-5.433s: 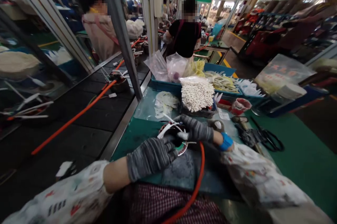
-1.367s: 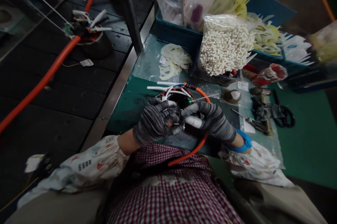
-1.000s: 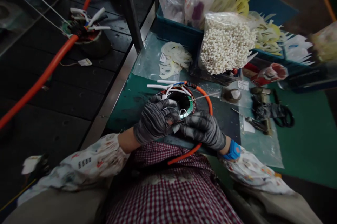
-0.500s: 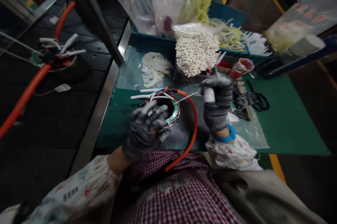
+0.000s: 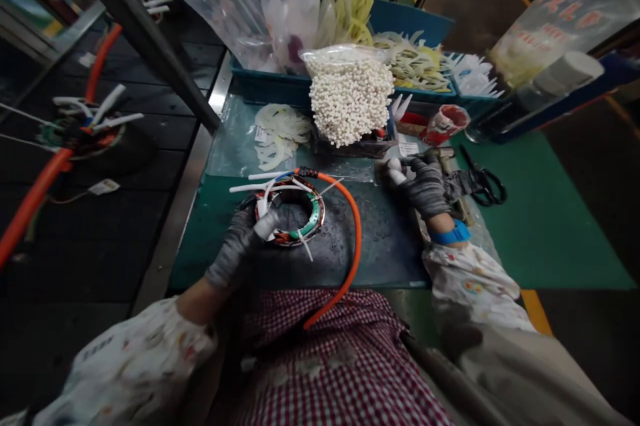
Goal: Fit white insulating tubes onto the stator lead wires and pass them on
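Observation:
A motor stator ring (image 5: 315,223) with copper windings and green insulation lies on the dark mat in front of me. White sleeved leads and a thick orange cable (image 5: 354,239) come off its far side. Two thin white cable ties (image 5: 306,246) stick out from the ring. My left hand (image 5: 245,236), in a grey glove, grips the ring's left side, thumb on top and fingers mostly hidden beneath. My right hand (image 5: 423,183), gloved with white tape on a digit, is at the right by the tools, apart from the ring. Its fingers are curled; what they hold is hidden.
Black-handled scissors (image 5: 487,186) lie right of my right hand. Behind the ring stand a bag of small white tubes (image 5: 350,103), a red-white cup (image 5: 447,125) and blue bins (image 5: 280,86). Pale curved strips (image 5: 280,129) lie left. Another cabled stator (image 5: 90,129) sits at far left.
My right hand has let go of the white tie at the ring and moved right and down to the tools. My left hand has shifted from over the ring to its left side.

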{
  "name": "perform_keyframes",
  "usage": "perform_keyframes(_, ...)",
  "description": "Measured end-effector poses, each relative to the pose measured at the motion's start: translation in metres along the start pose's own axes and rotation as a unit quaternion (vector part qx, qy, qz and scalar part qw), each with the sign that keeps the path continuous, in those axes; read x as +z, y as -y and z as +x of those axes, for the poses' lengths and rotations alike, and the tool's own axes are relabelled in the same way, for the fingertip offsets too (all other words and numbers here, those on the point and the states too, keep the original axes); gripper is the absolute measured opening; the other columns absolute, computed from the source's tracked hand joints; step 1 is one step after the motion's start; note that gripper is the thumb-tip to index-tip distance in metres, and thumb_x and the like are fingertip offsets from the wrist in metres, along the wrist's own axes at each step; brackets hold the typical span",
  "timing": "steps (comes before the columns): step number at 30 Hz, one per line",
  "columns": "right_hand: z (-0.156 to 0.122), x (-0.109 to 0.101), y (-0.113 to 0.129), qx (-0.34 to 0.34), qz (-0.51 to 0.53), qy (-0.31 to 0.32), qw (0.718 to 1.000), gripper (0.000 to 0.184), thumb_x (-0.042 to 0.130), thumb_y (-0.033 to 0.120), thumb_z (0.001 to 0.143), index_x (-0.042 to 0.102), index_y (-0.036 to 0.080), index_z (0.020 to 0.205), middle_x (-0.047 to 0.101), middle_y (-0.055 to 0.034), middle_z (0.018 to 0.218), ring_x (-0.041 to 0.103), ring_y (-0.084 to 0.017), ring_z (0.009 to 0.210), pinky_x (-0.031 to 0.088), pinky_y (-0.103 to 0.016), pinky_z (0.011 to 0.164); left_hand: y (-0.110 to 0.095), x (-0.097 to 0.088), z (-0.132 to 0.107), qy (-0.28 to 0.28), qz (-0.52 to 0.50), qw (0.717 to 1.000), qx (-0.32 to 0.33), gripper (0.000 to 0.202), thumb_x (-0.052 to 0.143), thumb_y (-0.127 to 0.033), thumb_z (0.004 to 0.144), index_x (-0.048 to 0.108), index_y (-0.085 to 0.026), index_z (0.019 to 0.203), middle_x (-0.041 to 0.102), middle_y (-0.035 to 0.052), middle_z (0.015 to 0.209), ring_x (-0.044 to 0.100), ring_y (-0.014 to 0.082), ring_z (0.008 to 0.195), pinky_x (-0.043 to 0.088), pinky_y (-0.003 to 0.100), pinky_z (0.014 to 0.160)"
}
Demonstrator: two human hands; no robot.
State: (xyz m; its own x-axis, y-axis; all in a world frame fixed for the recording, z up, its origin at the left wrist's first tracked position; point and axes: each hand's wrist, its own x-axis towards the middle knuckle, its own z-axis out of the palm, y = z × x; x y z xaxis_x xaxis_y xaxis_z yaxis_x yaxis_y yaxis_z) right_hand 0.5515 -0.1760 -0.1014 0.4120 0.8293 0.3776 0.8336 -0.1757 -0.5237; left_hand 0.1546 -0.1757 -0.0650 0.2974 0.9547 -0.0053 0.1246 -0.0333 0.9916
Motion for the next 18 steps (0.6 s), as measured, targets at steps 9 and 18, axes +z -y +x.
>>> perform_keyframes(9,-0.068,-0.064,0.092,-0.067,0.15,0.06,0.985,0.016,0.062,0.037,0.105,0.073,0.026,0.106,0.08,-0.0091,0.097,0.076,-0.026,0.086,0.065,-0.044,0.083,0.003,0.011,0.019,-0.063,-0.048,0.997,-0.019,0.045,0.078,-0.05,0.086,0.077,-0.018,0.117,0.082,0.0127,0.119,0.076,0.0359,0.117,0.061,0.055,0.111)
perform_keyframes(18,-0.187,-0.038,0.127,-0.124,0.301,0.238,0.915,0.049,0.063,0.021,0.105,0.057,0.026,0.154,0.086,-0.009,0.123,0.086,-0.027,0.106,0.071,-0.043,0.1,0.025,0.013,-0.03,-0.046,0.202,0.967,0.151,0.047,0.07,-0.048,0.098,0.07,-0.028,0.141,0.07,0.0127,0.15,0.061,0.0362,0.147,0.049,0.06,0.127)
